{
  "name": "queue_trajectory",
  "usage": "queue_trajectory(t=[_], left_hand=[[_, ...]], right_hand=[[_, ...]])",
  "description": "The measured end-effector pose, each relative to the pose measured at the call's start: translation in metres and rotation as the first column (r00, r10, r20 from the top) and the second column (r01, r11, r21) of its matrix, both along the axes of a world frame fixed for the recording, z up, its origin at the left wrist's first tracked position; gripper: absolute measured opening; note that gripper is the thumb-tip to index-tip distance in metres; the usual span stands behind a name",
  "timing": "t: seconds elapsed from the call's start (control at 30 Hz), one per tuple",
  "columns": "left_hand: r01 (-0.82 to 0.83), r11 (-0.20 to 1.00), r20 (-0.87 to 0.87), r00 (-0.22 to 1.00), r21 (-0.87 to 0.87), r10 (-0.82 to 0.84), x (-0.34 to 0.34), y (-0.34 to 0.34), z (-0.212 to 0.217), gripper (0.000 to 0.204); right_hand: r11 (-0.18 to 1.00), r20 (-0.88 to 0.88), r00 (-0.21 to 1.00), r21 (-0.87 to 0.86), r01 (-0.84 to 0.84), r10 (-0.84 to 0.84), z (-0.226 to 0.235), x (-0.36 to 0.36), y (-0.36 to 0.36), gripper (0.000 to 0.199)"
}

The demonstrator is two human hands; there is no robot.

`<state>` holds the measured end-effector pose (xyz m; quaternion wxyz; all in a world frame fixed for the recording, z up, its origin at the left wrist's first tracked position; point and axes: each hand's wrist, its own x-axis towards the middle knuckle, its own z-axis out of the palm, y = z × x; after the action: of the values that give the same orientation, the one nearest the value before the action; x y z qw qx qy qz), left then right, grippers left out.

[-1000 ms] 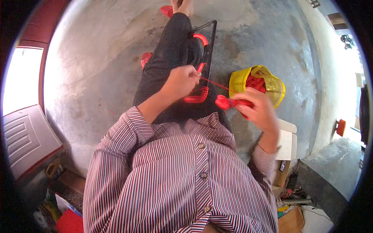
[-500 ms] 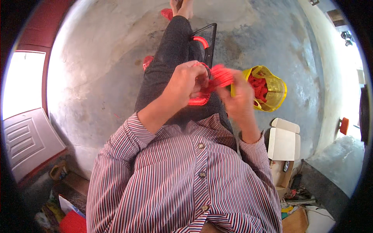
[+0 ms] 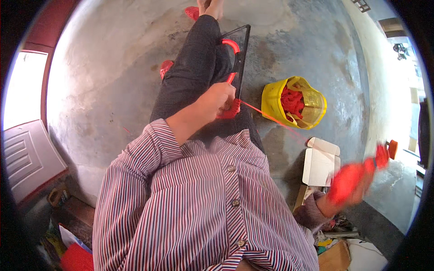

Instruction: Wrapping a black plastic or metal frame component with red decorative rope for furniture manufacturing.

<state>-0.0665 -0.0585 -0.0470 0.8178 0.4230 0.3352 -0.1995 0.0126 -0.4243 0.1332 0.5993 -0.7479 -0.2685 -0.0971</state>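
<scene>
A black frame (image 3: 244, 58) with curved, red-covered parts lies across my lap. My left hand (image 3: 221, 98) is closed at its near end, around a red-covered part (image 3: 231, 109); its fingertips are partly hidden. From there a thin red strand (image 3: 271, 118) runs taut to the right. Far out at the lower right, my right hand (image 3: 355, 196) grips a bundle of red cord (image 3: 347, 183), smeared by motion. A yellow bag (image 3: 273, 101) with red cord (image 3: 293, 101) inside stands on the floor, right of my legs.
An open white cardboard box (image 3: 318, 167) lies on the right, near my right forearm. Red footwear (image 3: 166, 67) shows left of my leg. A white panelled piece (image 3: 34, 153) leans at the left. Assorted clutter lies behind my right elbow, by a low ledge (image 3: 379, 226).
My right hand has swung from beside my left hand out to the lower right with the red cord bundle, drawing the strand straight. My left hand stays at the frame.
</scene>
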Motion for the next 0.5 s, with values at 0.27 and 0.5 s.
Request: queue_trajectory(t=[0.27, 0.5], left_hand=[[-0.768, 0.391, 0.81, 0.58, 0.507, 0.088, 0.072, 0.064, 0.078, 0.013], [-0.66, 0.47, 0.782, 0.613, 0.586, -0.113, 0.051, 0.068, 0.131, 0.034]], right_hand=[[0.935, -0.733, 0.679, 0.225, 0.276, -0.024, -0.08, -0.005, 0.064, 0.031], [0.908, -0.763, 0.552, 0.418, 0.025, 0.337, -0.069, -0.014, 0.13, 0.017]])
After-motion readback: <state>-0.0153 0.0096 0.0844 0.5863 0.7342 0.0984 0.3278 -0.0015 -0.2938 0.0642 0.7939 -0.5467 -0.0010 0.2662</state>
